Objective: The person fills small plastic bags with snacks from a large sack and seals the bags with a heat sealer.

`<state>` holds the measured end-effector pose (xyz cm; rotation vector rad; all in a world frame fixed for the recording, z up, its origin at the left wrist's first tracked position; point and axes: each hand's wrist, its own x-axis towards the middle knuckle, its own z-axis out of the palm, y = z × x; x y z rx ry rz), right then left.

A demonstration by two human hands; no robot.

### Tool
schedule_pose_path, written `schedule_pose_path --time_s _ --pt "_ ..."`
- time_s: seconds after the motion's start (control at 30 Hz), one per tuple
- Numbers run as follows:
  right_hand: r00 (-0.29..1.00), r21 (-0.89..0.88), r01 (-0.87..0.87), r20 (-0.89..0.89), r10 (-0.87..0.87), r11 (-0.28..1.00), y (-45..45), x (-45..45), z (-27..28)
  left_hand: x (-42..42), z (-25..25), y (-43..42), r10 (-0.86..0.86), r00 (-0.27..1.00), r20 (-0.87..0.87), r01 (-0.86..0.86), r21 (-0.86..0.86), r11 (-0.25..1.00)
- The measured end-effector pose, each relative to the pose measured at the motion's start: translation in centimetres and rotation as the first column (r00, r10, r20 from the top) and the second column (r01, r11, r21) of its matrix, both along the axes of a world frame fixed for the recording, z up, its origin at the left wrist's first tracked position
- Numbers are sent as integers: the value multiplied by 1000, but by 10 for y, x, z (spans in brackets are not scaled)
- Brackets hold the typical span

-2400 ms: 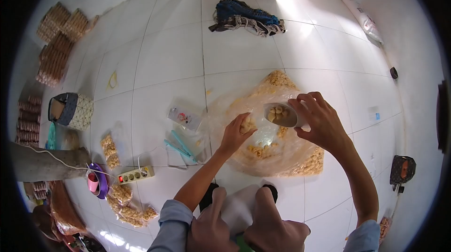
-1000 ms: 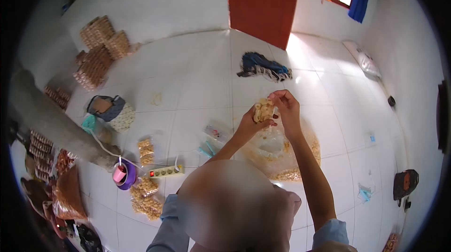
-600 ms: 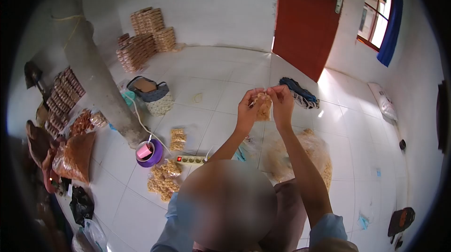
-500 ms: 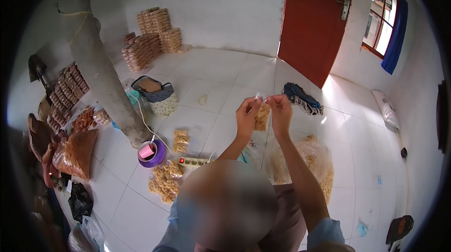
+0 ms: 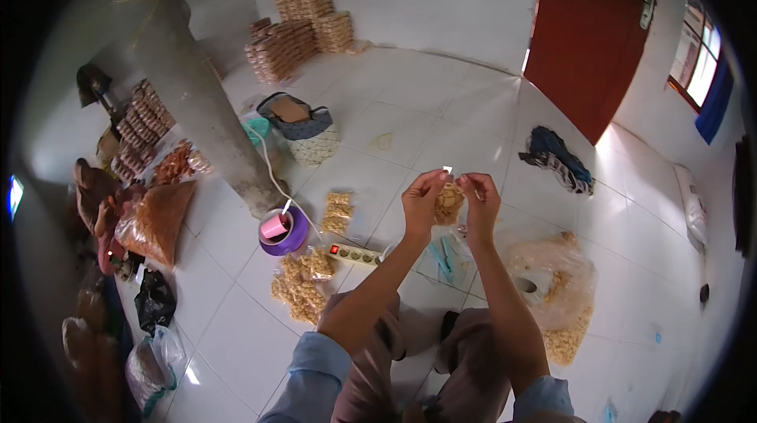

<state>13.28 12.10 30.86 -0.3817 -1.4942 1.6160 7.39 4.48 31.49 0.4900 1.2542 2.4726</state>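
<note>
Evidently, filled snack packets (image 5: 338, 212) lie on the tiled floor (image 5: 229, 328) left of its middle, and stacked packages (image 5: 284, 51) stand at its far edge; the large clear bag (image 5: 578, 267), nearer its right edge, contains loose, unpacketed pieces (image 5: 566, 342). Above mid-floor hangs another filled packet (image 5: 449, 205), its closure indistinct, the top pinched between nearly closed fingertips of the left hand (image 5: 425, 196) and the right hand (image 5: 480, 193).

This looks like a room in a house, used as a small snack-packing workshop. The red door (image 5: 591, 40) with its lever handle (image 5: 646, 10), the window (image 5: 695, 52) with a blue curtain (image 5: 716, 108) and the white-tiled floor (image 5: 236, 297) suggest a home; the packets (image 5: 285, 46) stacked against the far wall (image 5: 434, 5), the large plastic bag of snack pieces (image 5: 564, 297) and the filled clear bags (image 5: 303, 285) beside a power strip (image 5: 359, 254) suggest packing work.
</note>
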Motion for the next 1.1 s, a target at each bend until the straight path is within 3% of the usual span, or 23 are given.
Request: schedule_pose_path --time_s 0.17,0.4,0.53,0.6,0.7,0.73,0.77,0.83,0.97,1.1 --pt "993 -91 -32 -117 22 995 -21 -19 9 -16 4 -26 126 992 -20 -127 -45 991" --pt "993 -80 -106 -66 101 991 -61 -37 9 -27 -5 -63 300 930 -212 -312 -24 950" --pt "994 -165 -93 -76 81 982 -75 -48 5 -39 -9 -66 349 921 -176 -361 -45 931" --pt "993 -169 -83 -97 68 982 -76 -53 4 -39 -5 -63 298 954 -33 -297 20 955" --pt "993 -138 -5 -113 -11 990 -77 -56 -1 -36 -1 -58 237 971 -25 -237 23 971" --pt "993 -133 11 -118 -27 991 -76 -56 -1 -39 -3 -60 198 976 -88 -208 -133 969" --pt "991 -127 28 -123 -44 992 -74 -57 -2 -41 -6 -61 197 977 -86 -208 -133 969" --pt "992 -121 17 -120 -32 993 -72 -58 -3 -42 -9 -62 75 997 15 -75 -5 997" --pt "989 -200 -28 -148 -2 979 -69 -56 0 -47 -4 -63 103 993 54 -104 23 994" --pt "989 -174 -48 -147 22 984 -66 -52 2 -42 1 -65 166 984 61 -162 -72 984"
